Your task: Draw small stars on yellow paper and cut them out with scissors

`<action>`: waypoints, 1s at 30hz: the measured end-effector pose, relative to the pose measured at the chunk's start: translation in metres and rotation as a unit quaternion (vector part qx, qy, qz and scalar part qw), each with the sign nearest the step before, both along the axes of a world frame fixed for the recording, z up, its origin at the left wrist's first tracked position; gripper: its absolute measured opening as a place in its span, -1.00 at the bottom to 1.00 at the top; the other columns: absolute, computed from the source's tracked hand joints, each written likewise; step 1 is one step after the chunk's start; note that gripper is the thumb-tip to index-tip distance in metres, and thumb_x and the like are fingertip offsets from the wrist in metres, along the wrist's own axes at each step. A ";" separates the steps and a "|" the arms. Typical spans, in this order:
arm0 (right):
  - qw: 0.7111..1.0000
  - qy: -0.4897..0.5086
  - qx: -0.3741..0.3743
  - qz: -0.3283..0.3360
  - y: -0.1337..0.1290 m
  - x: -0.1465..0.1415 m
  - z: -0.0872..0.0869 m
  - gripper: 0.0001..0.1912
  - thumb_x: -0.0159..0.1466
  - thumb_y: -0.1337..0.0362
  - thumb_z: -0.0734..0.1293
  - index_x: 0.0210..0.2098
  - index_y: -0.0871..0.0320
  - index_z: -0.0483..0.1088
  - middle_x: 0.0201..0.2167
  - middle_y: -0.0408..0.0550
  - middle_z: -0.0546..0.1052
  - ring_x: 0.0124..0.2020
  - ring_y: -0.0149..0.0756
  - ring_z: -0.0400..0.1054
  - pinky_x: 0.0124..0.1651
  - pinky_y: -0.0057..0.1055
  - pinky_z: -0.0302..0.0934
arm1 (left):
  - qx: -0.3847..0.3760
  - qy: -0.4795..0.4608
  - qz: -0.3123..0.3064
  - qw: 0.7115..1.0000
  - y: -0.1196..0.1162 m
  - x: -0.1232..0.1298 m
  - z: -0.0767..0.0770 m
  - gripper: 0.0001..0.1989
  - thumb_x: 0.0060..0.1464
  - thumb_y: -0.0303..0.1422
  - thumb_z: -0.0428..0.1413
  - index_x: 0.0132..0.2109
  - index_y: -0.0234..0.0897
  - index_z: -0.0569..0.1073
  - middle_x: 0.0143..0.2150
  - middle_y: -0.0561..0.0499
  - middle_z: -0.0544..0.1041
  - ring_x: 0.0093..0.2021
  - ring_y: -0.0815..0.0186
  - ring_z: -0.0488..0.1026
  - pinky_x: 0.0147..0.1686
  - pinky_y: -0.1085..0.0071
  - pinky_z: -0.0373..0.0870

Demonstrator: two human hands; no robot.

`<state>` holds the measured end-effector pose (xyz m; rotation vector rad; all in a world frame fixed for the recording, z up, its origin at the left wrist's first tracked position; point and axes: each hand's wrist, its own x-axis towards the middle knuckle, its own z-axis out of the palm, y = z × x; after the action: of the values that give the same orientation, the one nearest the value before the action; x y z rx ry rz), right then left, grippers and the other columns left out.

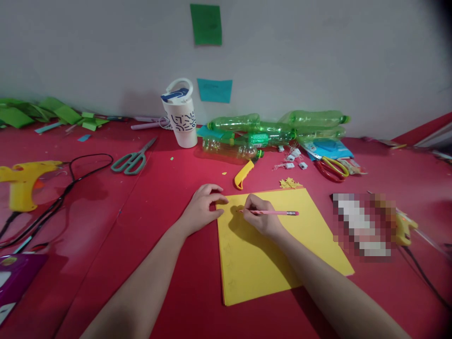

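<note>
Head view: the right hand (262, 214) pinches a pink pencil (282, 213) between thumb and fingers, point directed toward the left hand (202, 210); contact of the point with the surface cannot be confirmed. The left hand is spread and loosely curved, gripping nothing, its thumb and index fingertips over the left edge of the yellow paper (282, 259). The yellow paper lies flat on the red bench (176, 296), beneath the right hand. Faint marks (229, 283) run along its left margin, nearer the body than both hands. Possible fault: paper slip. Cause: light support from the left hand at one edge only, so a firm pencil stroke could turn the layers. Possible fault: smudging. Cause: either hand dragging across the margin. Possible fault: scattered pieces. Cause: paper pushed forward into the small yellow cutouts (289, 183) just beyond the right hand. Possible fault: accidental contact with the yellow cutter (243, 175), ahead of and between the hands. Cause: a careless forward reach; its blade cannot be made out. Green bottles (235, 123) lie farther ahead.
</note>
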<state>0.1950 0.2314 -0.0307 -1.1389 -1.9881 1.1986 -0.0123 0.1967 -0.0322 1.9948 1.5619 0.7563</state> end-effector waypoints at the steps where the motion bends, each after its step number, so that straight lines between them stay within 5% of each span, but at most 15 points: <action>1: 1.000 0.000 -0.002 0.002 0.000 0.000 0.000 -0.86 0.05 0.37 0.23 -0.57 0.13 0.13 -0.69 -0.27 0.17 -0.63 -0.48 -0.02 -0.59 -0.54 -0.12 | 0.000 0.000 0.000 1.000 0.000 0.000 0.000 -0.79 -0.02 -0.39 0.11 -0.19 -0.13 0.50 0.01 0.00 0.31 0.07 0.19 0.21 0.09 0.22 0.17; 30: 1.000 0.012 -0.006 0.023 -0.004 -0.003 -0.001 -0.86 0.16 0.27 0.23 -0.51 0.15 0.21 -0.64 -0.24 0.26 -0.61 -0.47 0.06 -0.56 -0.53 -0.06 | 0.008 0.008 0.005 1.000 0.001 0.000 -0.002 -0.79 -0.04 -0.41 0.11 -0.20 -0.14 0.50 0.00 0.00 0.32 0.06 0.20 0.22 0.08 0.23 0.19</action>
<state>0.1916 0.2276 -0.0315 -1.0849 -2.0025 1.2421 -0.0120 0.1973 -0.0338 2.0099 1.5810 0.7611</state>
